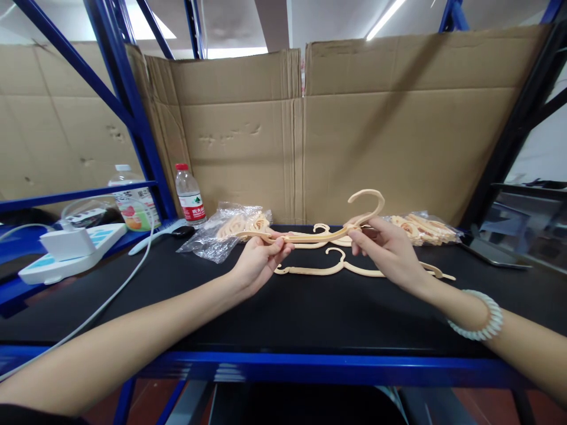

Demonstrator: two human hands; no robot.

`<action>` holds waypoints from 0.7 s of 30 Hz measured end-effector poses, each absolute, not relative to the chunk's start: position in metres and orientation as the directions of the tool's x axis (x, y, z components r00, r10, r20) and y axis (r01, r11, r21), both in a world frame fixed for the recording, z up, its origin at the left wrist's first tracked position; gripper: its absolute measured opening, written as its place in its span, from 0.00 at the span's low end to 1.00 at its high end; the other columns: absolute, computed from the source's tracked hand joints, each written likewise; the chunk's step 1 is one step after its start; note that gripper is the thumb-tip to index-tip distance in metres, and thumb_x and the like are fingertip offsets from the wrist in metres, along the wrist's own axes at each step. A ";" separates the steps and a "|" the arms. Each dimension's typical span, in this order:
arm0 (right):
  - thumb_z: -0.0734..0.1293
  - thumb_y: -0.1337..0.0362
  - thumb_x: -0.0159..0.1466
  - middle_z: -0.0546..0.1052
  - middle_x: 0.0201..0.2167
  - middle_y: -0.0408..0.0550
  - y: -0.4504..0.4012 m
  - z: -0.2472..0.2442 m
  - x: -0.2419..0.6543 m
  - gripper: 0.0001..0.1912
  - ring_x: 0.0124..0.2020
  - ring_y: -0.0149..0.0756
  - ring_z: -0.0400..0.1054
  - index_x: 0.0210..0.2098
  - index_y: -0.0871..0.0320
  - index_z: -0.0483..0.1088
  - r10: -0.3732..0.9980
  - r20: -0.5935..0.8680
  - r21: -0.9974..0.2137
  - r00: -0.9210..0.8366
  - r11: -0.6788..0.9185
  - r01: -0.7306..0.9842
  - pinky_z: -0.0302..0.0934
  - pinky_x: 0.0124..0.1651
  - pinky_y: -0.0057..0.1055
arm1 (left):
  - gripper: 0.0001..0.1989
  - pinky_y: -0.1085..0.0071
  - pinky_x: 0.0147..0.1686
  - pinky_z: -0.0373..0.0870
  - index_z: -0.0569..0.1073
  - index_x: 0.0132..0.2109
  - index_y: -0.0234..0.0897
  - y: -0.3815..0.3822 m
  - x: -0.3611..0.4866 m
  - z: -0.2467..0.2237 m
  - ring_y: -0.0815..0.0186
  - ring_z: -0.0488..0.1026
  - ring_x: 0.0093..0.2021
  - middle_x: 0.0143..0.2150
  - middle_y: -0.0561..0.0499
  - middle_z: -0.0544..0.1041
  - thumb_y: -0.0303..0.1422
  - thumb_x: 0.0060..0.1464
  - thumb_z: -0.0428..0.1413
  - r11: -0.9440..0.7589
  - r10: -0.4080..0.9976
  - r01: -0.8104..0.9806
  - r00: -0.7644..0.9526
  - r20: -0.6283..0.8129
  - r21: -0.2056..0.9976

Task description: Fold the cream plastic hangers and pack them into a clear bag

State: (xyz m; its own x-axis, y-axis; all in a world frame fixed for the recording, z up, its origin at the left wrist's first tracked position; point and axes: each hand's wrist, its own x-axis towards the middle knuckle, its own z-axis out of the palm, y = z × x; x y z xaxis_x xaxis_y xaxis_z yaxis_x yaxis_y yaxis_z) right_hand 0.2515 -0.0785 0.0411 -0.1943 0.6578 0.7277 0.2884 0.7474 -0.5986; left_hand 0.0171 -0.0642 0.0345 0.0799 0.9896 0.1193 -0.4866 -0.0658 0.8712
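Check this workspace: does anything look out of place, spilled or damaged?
The white cable trails loosely across the table and over its front edge, where it could snag; the cardboard is creased and scuffed.

Table (301, 319): black top, blue frame
Middle: hangers (310, 271)
Back left: bagged pieces (248, 224), red-capped bottle (192, 198), brush (155, 235)
Back right: second bag (423, 229), dark flat device (496, 254)
Left end: power strip (73, 260), cable (119, 288)

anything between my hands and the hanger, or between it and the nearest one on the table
Nothing visible: the left hand and right hand both grip the held hanger directly. No other object shows between it and the nearest hanger on the table, though the right hand hides part of that one.
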 end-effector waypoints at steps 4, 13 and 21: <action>0.65 0.55 0.64 0.71 0.32 0.48 -0.075 0.044 0.253 0.12 0.26 0.33 0.67 0.34 0.57 0.70 0.644 0.754 -0.590 -0.130 0.751 0.297 0.66 0.27 0.31 | 0.06 0.77 0.31 0.75 0.70 0.32 0.31 -0.062 0.016 0.033 0.69 0.76 0.29 0.33 0.46 0.75 0.19 0.55 0.53 -0.013 0.992 -0.499 0.101 0.073 0.866; 0.70 0.55 0.58 0.74 0.31 0.49 -0.064 0.060 0.274 0.11 0.32 0.40 0.70 0.34 0.57 0.73 0.692 0.716 -0.613 -0.092 0.686 0.391 0.66 0.34 0.35 | 0.06 0.68 0.33 0.70 0.73 0.37 0.35 -0.087 0.016 0.025 0.64 0.73 0.30 0.35 0.45 0.75 0.30 0.50 0.59 -0.402 0.724 0.101 0.643 0.249 0.910; 0.73 0.55 0.51 0.75 0.25 0.46 -0.045 0.051 0.283 0.15 0.26 0.33 0.67 0.30 0.60 0.69 0.870 0.198 -0.791 -0.452 0.414 0.451 0.59 0.26 0.27 | 0.09 0.62 0.45 0.67 0.72 0.45 0.35 -0.106 0.018 0.032 0.55 0.71 0.43 0.41 0.40 0.75 0.29 0.57 0.52 -0.971 0.160 0.086 0.928 0.338 0.224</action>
